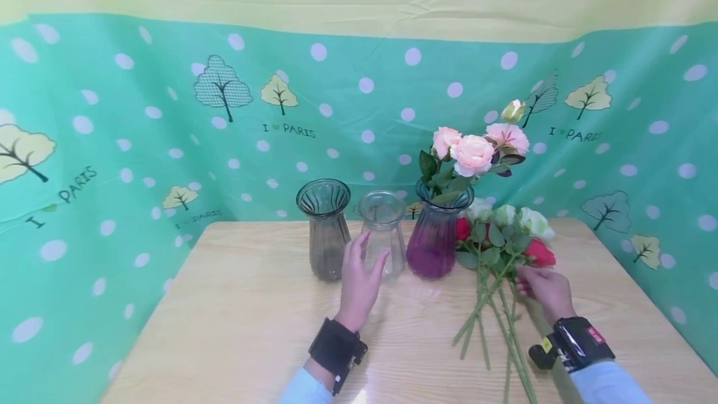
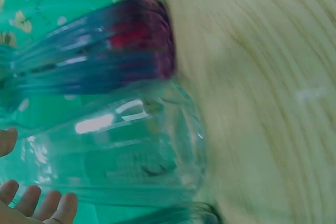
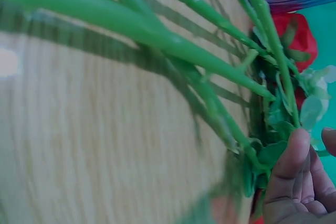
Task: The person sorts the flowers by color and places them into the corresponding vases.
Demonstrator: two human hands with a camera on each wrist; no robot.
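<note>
My left hand (image 1: 360, 282) is raised in front of the clear glass vase (image 1: 387, 242), thumb and fingers spread, holding nothing. In the left wrist view its fingers (image 2: 65, 208) appear beside that vase. At the right, my right hand (image 1: 546, 292) reaches into a pile of roses, its curled fingers at a green stem (image 3: 296, 114) just below the leaves. Which bloom this stem bears is hidden. Red roses (image 1: 541, 253) and white roses (image 1: 535, 222) lie with their stems (image 1: 505, 323) toward the front of the table.
A grey glass vase (image 1: 328, 235) stands left of the clear one. A purple vase (image 1: 432, 248) on its right holds pink roses (image 1: 473, 154) and a pale bud. The wooden table (image 1: 224, 317) backs onto a green dotted cloth (image 1: 252, 173).
</note>
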